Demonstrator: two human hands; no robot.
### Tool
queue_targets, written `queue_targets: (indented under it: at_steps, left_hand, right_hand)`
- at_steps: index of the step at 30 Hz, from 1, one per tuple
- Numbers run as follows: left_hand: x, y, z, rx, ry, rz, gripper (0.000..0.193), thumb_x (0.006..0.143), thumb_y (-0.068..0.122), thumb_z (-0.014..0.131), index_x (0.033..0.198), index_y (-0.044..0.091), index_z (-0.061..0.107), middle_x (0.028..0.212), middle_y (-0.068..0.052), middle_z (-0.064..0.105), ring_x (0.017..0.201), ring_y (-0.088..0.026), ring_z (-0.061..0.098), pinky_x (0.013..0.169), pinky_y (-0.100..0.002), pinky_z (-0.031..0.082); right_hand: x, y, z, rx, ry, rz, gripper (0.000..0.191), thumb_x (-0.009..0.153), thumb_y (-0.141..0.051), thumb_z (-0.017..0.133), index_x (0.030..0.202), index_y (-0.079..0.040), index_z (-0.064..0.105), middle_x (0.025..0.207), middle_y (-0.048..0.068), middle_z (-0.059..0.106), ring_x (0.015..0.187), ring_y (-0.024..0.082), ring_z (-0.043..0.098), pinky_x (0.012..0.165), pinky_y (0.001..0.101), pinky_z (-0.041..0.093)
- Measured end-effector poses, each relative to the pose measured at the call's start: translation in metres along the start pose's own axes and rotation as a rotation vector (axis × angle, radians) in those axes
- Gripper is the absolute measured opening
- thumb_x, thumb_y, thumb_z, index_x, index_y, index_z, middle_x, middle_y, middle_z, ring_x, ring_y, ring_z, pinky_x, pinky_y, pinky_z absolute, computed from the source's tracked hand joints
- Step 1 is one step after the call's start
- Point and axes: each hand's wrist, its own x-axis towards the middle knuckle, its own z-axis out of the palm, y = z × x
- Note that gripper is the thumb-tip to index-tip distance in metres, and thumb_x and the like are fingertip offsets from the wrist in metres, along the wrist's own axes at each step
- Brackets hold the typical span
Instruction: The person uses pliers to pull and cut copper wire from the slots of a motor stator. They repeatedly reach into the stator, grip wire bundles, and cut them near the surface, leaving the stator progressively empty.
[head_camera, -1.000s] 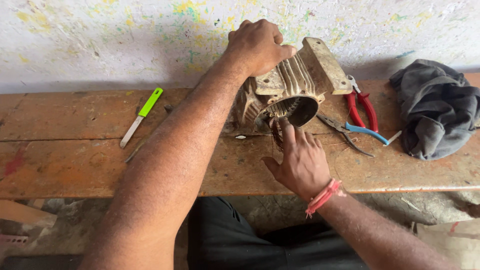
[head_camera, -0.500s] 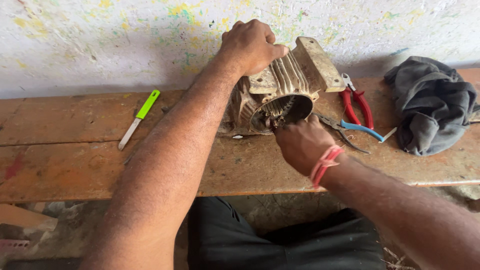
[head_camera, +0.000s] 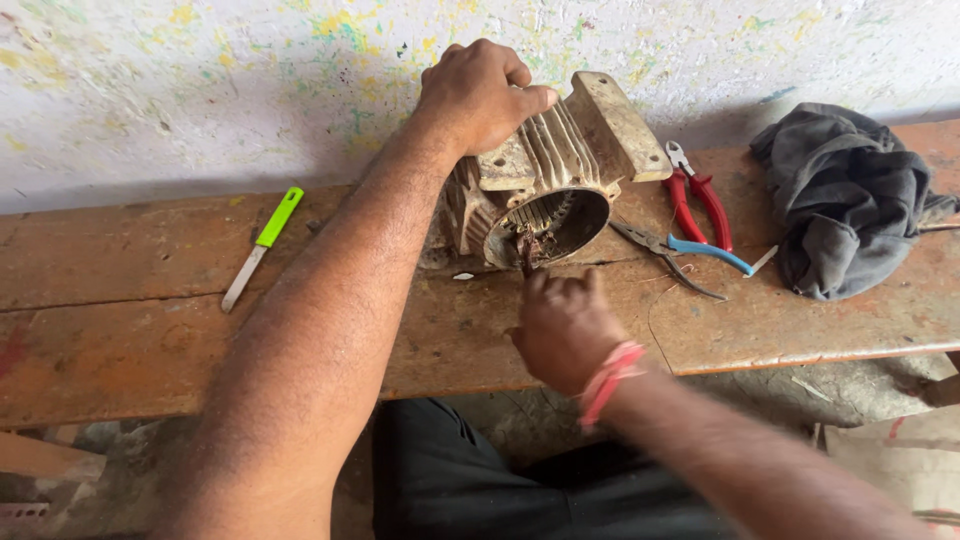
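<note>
Steadying a heavy, rigid, finned grey cast-metal motor housing (head_camera: 545, 180) on the worn wooden table (head_camera: 150, 300), the left hand (head_camera: 480, 95) is clamping its ribbed top while the right hand (head_camera: 565, 330) is pinching wire strands (head_camera: 527, 248) at its open mouth.

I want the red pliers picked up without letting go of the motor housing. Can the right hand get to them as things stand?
Probably yes: the right hand sits by the housing mouth, and the red pliers lie uncovered just beyond the blue-handled ones.

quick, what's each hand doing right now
Left hand: closed over the top of the motor housing.
Right hand: fingers pinched on the wires at its opening.
</note>
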Motion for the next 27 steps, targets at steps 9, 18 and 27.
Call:
queue_targets:
  at_steps: [9,18,27]
  left_hand:
    - [0.0,0.002,0.001,-0.045,-0.044,-0.047,0.039,0.09,0.056,0.074,0.094,0.017,0.074,0.087,-0.004,0.071,0.093,-0.021,0.069,0.102,-0.051,0.046]
    - [0.004,-0.003,0.004,-0.062,0.011,0.013,0.037,0.088,0.054,0.077,0.084,0.017,0.074,0.077,-0.002,0.071,0.079,-0.018,0.069,0.093,-0.053,0.051]
    - [0.004,-0.003,0.006,-0.057,0.045,0.036,0.037,0.087,0.054,0.078,0.081,0.018,0.075,0.072,-0.002,0.07,0.078,-0.02,0.07,0.089,-0.054,0.051]
  right_hand:
    - [-0.04,0.151,0.042,0.276,0.322,0.388,0.026,0.092,-0.03,0.07,0.103,-0.007,0.069,0.1,0.015,0.072,0.101,0.035,0.068,0.089,0.0509,0.051]
    - [-0.039,0.161,0.076,0.398,-0.008,0.474,0.03,0.094,-0.032,0.067,0.102,-0.003,0.07,0.098,0.021,0.074,0.097,0.038,0.071,0.088,0.0494,0.055]
    - [-0.088,0.155,0.078,1.88,0.426,0.518,0.028,0.094,-0.014,0.064,0.115,0.004,0.071,0.118,0.018,0.072,0.109,0.026,0.069,0.098,0.0408,0.054]
